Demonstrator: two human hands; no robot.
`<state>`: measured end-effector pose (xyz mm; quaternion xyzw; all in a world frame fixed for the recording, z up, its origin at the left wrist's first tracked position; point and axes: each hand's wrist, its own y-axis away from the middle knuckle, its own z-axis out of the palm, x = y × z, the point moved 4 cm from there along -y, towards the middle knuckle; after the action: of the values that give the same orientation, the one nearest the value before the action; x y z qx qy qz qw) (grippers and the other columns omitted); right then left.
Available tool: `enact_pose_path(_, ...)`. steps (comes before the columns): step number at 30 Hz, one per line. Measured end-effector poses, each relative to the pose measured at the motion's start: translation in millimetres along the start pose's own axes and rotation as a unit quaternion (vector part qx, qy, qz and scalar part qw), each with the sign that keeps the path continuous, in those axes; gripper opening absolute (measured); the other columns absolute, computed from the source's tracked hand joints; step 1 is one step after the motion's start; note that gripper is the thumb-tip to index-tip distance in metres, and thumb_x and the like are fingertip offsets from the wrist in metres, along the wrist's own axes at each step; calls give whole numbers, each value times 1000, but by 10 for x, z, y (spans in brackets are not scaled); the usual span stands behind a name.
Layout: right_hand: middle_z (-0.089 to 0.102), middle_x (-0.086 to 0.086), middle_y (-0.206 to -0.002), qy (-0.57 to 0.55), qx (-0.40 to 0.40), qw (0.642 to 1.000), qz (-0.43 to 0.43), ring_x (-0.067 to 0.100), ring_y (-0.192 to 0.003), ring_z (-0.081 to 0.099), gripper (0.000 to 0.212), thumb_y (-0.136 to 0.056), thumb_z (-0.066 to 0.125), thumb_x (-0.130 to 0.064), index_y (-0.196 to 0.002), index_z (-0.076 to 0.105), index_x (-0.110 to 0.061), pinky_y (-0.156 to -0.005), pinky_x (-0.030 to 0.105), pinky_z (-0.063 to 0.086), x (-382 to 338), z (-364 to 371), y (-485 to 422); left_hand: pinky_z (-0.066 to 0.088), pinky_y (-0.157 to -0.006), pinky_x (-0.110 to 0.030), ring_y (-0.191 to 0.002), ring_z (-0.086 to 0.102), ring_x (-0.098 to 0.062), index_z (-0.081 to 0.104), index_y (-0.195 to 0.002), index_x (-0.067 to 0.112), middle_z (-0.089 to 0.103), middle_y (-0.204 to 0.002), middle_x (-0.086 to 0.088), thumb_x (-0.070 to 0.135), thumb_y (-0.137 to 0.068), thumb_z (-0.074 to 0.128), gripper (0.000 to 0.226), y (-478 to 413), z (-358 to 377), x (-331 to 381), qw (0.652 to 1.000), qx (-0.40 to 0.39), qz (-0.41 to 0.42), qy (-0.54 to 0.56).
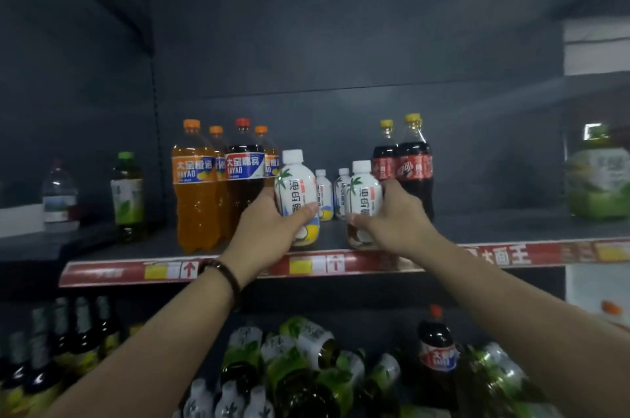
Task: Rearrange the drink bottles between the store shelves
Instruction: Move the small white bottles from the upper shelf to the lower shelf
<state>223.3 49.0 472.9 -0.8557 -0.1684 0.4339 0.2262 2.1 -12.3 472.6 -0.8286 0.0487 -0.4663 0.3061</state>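
My left hand (269, 223) grips the left white bottle (296, 192) and my right hand (399, 216) the right white bottle (363, 199). Together they fill the slot between the tall sodas (194, 185) and the colas (414, 165). Two small bottles (324, 192) stand just behind, barring the way deeper. Right of the colas the shelf (494, 226) lies bare as far as a green jug (596, 182). Left of the sodas a narrow gap runs to a tea bottle (128, 192). Above the caps is tall open room.

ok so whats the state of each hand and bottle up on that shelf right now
left hand, grips the left white bottle
right hand, grips the right white bottle
left white bottle, upright, capped
right white bottle, upright, capped
orange soda bottles, upright, capped
cola bottles, upright, capped
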Motion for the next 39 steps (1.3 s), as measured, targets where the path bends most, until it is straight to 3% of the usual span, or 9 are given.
enact_pose_path(4, 65, 11, -123, 35, -26, 998, 43, 30, -109, 68, 70, -88, 85, -39, -133, 40, -10, -91, 45, 61, 91, 305, -384, 63, -86, -31, -100, 75, -10, 72, -122, 23, 79, -112, 6, 44, -89, 84, 41, -437, 305, -351, 998, -26, -49, -18)
enact_pose_path(6, 64, 16, -130, 57, -28, 996, 56, 34, -116, 67, 74, -89, 84, -36, -138, 37, -5, -92, 42, 60, 115, 403, -534, 63, -94, -39, -103, 75, -15, 72, -122, 21, 79, -114, 2, 43, -86, 87, 45, -607, 441, -517, 997, -16, -64, -36)
enact_pose_path(14, 57, 21, -140, 117, -32, 987, 109, 38, -127, 62, 80, -89, 85, -34, -140, 30, -5, -97, 43, 53, 179, 672, -866, 57, -102, -43, -125, 65, -28, 40, -141, 15, 63, -137, -8, 29, -76, 97, 87, -1155, 755, -740, 988, 20, -80, -129)
enact_pose_path(17, 59, 22, -136, 196, -26, 979, 50, 40, -122, 64, 71, -96, 75, -31, -145, 28, -10, -93, 43, 53, 171, 741, -849, 57, -105, -46, -124, 65, -31, 23, -145, 12, 59, -138, -12, 24, -77, 96, 101, -1400, 890, -839, 986, 15, -73, -152)
enact_pose_path(20, 55, 21, -133, 257, -75, 963, 4, 39, -114, 63, 48, -99, 65, -31, -140, 41, -21, -92, 45, 55, 233, 824, -867, 56, -107, -48, -127, 64, -35, 13, -155, 11, 58, -144, -17, 24, -83, 91, 107, -1613, 1025, -899, 984, -10, -53, -170)
enact_pose_path(25, 43, 21, -136, 237, -115, 965, 11, 36, -111, 61, 47, -97, 67, -25, -138, 45, -21, -87, 35, 50, 312, 914, -1055, 54, -107, -44, -130, 62, -36, 40, -147, 5, 60, -143, -20, 28, -92, 82, 73, -1883, 1148, -968, 977, -11, -40, -209)
enact_pose_path(31, 41, 27, -147, 219, -126, 967, 36, 38, -125, 58, 63, -95, 67, -24, -149, 36, -18, -101, 39, 51, 399, 1039, -1295, 54, -107, -45, -127, 63, -34, 23, -151, 6, 60, -141, -17, 25, -93, 82, 85, -2049, 1275, -1019, 985, -29, -68, -158)
enact_pose_path(34, 35, 33, -155, 219, -136, 965, 52, 37, -123, 60, 70, -94, 68, -27, -152, 30, -17, -97, 38, 52, 453, 1083, -1399, 53, -108, -47, -125, 64, -34, 16, -155, 7, 62, -140, -16, 30, -93, 82, 93, -2117, 1324, -1089, 985, -37, -76, -149)
enact_pose_path(39, 14, 38, -164, 215, -146, 963, 68, 41, -132, 55, 72, -100, 62, -27, -159, 21, -14, -105, 40, 46, 460, 1111, -1463, 53, -110, -49, -125, 63, -34, 29, -153, 7, 62, -140, -16, 29, -92, 80, 83, -2213, 1350, -1251, 988, -42, -90, -120)
